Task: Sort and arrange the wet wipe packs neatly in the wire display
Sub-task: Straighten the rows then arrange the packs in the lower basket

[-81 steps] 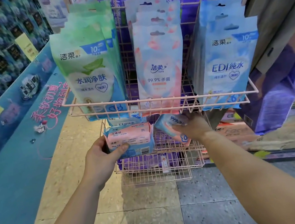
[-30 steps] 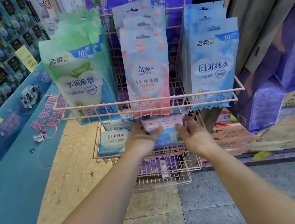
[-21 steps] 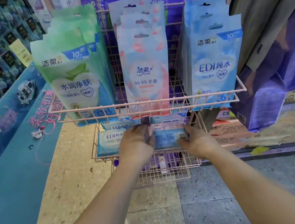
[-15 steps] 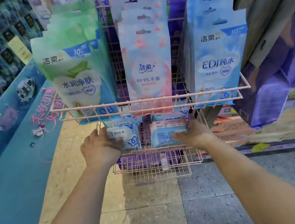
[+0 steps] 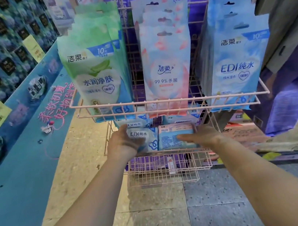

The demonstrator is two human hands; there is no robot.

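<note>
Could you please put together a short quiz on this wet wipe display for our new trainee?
1. Multiple choice: which pack is the left hand touching? A) a green pack B) the blue EDI pack C) a purple pack
2. True or false: the pink and blue pack under the right hand lies immediately right of the blue EDI pack in the lower wire basket.
3. Fill in: on the upper wire shelf, the middle stack of hanging packs is coloured pale blue and ____.

Key:
1. B
2. True
3. pink
</note>
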